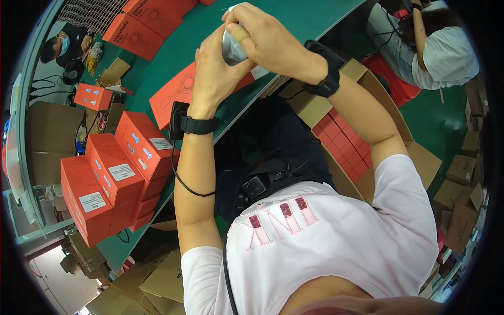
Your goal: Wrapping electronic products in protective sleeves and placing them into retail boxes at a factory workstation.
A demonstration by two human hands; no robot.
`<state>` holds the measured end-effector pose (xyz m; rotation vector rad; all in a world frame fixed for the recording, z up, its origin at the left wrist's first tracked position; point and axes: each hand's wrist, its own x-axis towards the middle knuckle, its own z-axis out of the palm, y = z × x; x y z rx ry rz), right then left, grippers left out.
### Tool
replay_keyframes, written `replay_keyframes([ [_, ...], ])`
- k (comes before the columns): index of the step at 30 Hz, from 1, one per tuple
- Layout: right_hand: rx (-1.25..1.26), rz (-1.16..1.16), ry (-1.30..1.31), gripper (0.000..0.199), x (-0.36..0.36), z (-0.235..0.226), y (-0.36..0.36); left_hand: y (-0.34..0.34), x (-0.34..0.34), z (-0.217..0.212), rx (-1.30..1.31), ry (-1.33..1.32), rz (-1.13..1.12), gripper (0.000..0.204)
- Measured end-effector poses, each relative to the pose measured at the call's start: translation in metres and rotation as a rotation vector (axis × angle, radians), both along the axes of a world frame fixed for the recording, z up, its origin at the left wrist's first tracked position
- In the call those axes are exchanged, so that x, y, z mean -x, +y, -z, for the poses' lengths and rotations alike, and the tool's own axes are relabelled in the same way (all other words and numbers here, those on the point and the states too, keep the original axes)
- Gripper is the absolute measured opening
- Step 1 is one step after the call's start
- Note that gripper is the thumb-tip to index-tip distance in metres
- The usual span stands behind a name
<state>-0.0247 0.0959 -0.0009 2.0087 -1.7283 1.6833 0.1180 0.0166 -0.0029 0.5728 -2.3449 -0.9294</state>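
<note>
Above the green table [137, 97], a white, wrapped-looking item [232, 48] is held between my two hands. My left hand [212, 68] curls round its near left side, thumb pointing right. My right hand [262, 38] grips it from above and the right, with its fingers bent over the top. Much of the item is hidden by my fingers, so its exact kind cannot be told. Just under my left hand lies a flat orange-red box [170, 102] with a line drawing on its face. Black straps are round both my wrists.
Orange-red boxes are stacked [118, 176] at the left table end, with more boxes [134, 37] along the far side. An open carton [362, 176] packed with small red boxes stands at my right. One person [446, 55] sits at far right, another [65, 47] at far left.
</note>
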Motion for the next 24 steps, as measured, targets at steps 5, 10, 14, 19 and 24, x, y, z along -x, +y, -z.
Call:
replay_keyframes([
  [5, 0.105, -0.07, 0.015, 0.045, 0.015, 0.019, 0.015, 0.004, 0.0, -0.003, -0.094, 0.077, -0.108, 0.061],
  [10, -0.238, -0.085, 0.21, 0.055, 0.029, 0.051, 0.035, -0.008, 0.004, -0.006, -0.512, 0.515, -0.065, 0.046],
  [14, -0.21, 0.033, 0.575, 0.061, 0.023, 0.053, 0.031, -0.024, 0.0, -0.022, -0.766, 1.005, -0.05, 0.031],
  [19, 0.131, 0.351, 0.229, 0.033, 0.015, -0.008, 0.061, -0.019, -0.028, -0.064, -0.93, 1.195, -0.026, 0.039],
  [24, 0.174, 0.044, -0.179, 0.023, -0.025, -0.064, 0.101, -0.021, -0.068, -0.046, -1.294, 1.171, 0.004, 0.043],
])
